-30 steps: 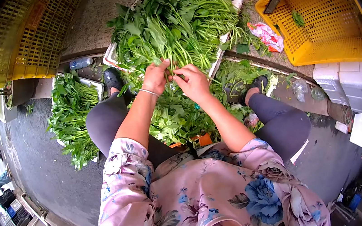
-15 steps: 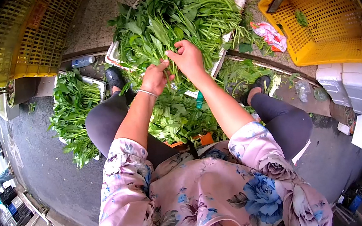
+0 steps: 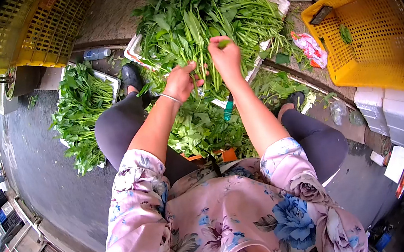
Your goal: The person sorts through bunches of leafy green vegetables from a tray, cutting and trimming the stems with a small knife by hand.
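A big heap of long-stemmed leafy greens point(image 3: 248, 15) fills a white foam tray point(image 3: 275, 0) in front of me. My left hand point(image 3: 182, 82) is closed around leafy green stems at the heap's near edge. Just right of it, my right hand point(image 3: 227, 61) is raised a little, its fingers pinched on a small yellow-green leaf point(image 3: 224, 44). Below the hands, between my legs, lies a pile of loose leaves point(image 3: 202, 128). A teal-handled thing point(image 3: 229, 109) rests beside my right forearm; its kind is not clear.
More bundled greens point(image 3: 83, 116) lie in a tray to the left. Yellow crates point(image 3: 54, 30) stand at upper left, another yellow crate point(image 3: 367, 27) at right. White foam boxes point(image 3: 394, 111), a pink-and-white plastic bag point(image 3: 310, 48) and a bottle point(image 3: 96, 53) are around.
My right hand has drawn away from the left one, with a yellow-green leaf now showing in its fingers. My left hand stays at the stems. The whole view has shifted slightly.
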Action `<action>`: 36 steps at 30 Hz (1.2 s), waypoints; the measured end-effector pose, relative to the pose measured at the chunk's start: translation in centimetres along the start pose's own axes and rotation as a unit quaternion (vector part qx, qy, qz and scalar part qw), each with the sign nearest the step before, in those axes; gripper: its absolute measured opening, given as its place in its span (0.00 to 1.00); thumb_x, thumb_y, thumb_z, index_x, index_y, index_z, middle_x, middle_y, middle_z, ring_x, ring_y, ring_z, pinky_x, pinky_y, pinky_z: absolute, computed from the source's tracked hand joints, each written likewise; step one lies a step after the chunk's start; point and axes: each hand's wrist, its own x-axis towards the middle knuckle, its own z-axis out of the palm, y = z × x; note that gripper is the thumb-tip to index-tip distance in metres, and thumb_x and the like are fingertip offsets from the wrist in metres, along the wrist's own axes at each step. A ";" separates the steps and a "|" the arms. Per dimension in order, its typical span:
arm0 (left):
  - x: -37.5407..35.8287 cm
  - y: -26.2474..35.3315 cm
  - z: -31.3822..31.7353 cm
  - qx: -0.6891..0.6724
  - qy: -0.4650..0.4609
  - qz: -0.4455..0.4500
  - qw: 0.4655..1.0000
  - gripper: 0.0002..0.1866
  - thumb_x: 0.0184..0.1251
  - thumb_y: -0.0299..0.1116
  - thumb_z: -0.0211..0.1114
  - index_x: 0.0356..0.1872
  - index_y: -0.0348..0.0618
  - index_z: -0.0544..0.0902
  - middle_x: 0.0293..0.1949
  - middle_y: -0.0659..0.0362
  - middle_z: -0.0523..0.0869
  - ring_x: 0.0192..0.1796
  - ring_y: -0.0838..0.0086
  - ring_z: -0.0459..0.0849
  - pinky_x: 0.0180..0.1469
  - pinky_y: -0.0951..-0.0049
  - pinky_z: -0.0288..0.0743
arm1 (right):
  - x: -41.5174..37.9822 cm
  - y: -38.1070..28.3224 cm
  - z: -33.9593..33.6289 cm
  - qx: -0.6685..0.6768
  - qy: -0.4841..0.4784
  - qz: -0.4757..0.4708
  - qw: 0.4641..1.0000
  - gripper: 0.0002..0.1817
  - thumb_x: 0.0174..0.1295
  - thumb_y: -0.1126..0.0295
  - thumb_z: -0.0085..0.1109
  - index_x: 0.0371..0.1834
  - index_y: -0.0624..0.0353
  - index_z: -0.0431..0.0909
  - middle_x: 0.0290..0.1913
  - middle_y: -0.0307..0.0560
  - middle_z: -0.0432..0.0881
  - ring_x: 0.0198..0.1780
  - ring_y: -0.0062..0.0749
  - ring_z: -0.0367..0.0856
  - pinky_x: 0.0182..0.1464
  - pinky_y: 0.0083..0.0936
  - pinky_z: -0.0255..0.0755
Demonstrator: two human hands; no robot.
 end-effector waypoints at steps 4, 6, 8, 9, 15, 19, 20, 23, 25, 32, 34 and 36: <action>-0.3 0.3 0.1 -0.007 0.006 0.005 1.000 0.05 0.65 0.31 0.52 0.39 0.43 0.70 0.36 0.59 0.77 0.36 0.69 0.79 0.31 0.71 0.74 | 1.2 -1.7 1.1 -0.149 -0.080 0.024 0.985 0.15 0.46 0.62 0.64 0.35 0.58 0.77 0.24 0.45 0.80 0.25 0.33 0.78 0.32 0.28 0.71; -0.1 0.3 -0.1 -0.002 -0.013 -0.001 1.000 0.05 0.65 0.31 0.52 0.38 0.43 0.70 0.36 0.59 0.77 0.34 0.68 0.79 0.31 0.71 0.74 | 1.9 -1.1 1.2 -0.195 -0.075 0.026 0.978 0.18 0.45 0.59 0.66 0.35 0.58 0.77 0.23 0.45 0.79 0.25 0.33 0.79 0.32 0.30 0.71; 0.3 0.3 -0.2 -0.007 -0.009 0.006 1.000 0.05 0.65 0.30 0.52 0.38 0.41 0.69 0.36 0.58 0.78 0.35 0.68 0.80 0.29 0.72 0.74 | 1.7 -0.3 0.6 0.002 -0.055 0.095 0.994 0.13 0.48 0.65 0.65 0.33 0.61 0.77 0.23 0.42 0.79 0.23 0.25 0.76 0.26 0.21 0.69; 0.1 0.2 -0.1 -0.011 -0.003 0.010 1.000 0.06 0.65 0.30 0.52 0.38 0.39 0.68 0.36 0.56 0.78 0.35 0.67 0.81 0.27 0.72 0.73 | 1.2 -0.2 0.3 0.128 -0.045 0.149 0.980 0.11 0.51 0.67 0.64 0.31 0.61 0.77 0.23 0.39 0.78 0.22 0.21 0.74 0.23 0.17 0.67; 0.0 0.0 0.2 0.008 -0.001 0.007 1.000 0.07 0.65 0.31 0.52 0.40 0.40 0.69 0.35 0.57 0.79 0.34 0.67 0.81 0.27 0.72 0.73 | -1.8 1.4 -0.6 0.320 -0.020 0.147 0.936 0.06 0.54 0.75 0.59 0.33 0.61 0.74 0.30 0.41 0.78 0.28 0.21 0.76 0.26 0.16 0.67; 0.7 -0.3 0.1 -0.001 -0.037 -0.002 0.999 0.13 0.63 0.38 0.56 0.42 0.41 0.69 0.36 0.57 0.79 0.32 0.69 0.80 0.25 0.74 0.70 | -3.3 1.1 -0.4 0.178 0.008 -0.024 0.984 0.06 0.51 0.77 0.59 0.27 0.60 0.70 0.31 0.40 0.78 0.29 0.20 0.74 0.31 0.15 0.70; 0.8 -0.4 0.1 0.000 -0.039 -0.002 0.999 0.13 0.63 0.38 0.56 0.42 0.41 0.69 0.36 0.57 0.79 0.32 0.69 0.80 0.25 0.74 0.70 | -3.7 0.9 -0.4 0.174 0.002 -0.048 0.984 0.07 0.51 0.79 0.59 0.28 0.60 0.70 0.32 0.40 0.77 0.30 0.20 0.74 0.31 0.16 0.71; -0.4 0.7 1.3 0.069 -0.031 0.003 0.997 0.16 0.62 0.47 0.57 0.39 0.44 0.74 0.38 0.61 0.77 0.29 0.73 0.75 0.25 0.75 0.63 | -4.8 0.9 -0.1 0.187 -0.042 -0.090 0.977 0.10 0.46 0.83 0.58 0.27 0.58 0.69 0.31 0.41 0.75 0.29 0.27 0.75 0.30 0.22 0.72; -0.5 0.7 2.0 0.110 0.060 -0.004 0.992 0.19 0.58 0.50 0.59 0.39 0.44 0.75 0.38 0.62 0.77 0.28 0.75 0.73 0.24 0.75 0.61 | -4.4 0.9 -0.2 0.034 0.005 -0.297 0.954 0.11 0.41 0.83 0.59 0.26 0.59 0.69 0.28 0.43 0.73 0.29 0.33 0.75 0.31 0.25 0.70; 2.5 -0.6 0.8 0.017 0.024 0.014 0.999 0.09 0.60 0.36 0.61 0.34 0.42 0.77 0.29 0.59 0.79 0.28 0.75 0.76 0.30 0.73 0.72 | -5.7 0.6 -0.4 0.013 -0.063 -0.269 0.961 0.11 0.38 0.78 0.60 0.22 0.58 0.66 0.24 0.43 0.70 0.27 0.37 0.72 0.30 0.28 0.68; 3.3 -0.8 0.5 -0.004 0.072 0.036 0.997 0.06 0.59 0.33 0.62 0.31 0.41 0.77 0.28 0.59 0.79 0.27 0.74 0.75 0.30 0.75 0.72 | -7.0 0.5 -0.5 0.015 -0.107 -0.269 0.957 0.10 0.40 0.81 0.59 0.24 0.61 0.67 0.25 0.43 0.72 0.27 0.32 0.73 0.32 0.23 0.68; 3.1 -0.9 0.3 0.015 0.065 0.056 0.996 0.07 0.59 0.34 0.62 0.30 0.41 0.77 0.28 0.59 0.79 0.27 0.75 0.75 0.31 0.74 0.72 | -8.0 0.8 -0.6 0.034 -0.119 -0.265 0.956 0.10 0.40 0.82 0.58 0.25 0.62 0.67 0.26 0.44 0.72 0.28 0.31 0.73 0.32 0.21 0.68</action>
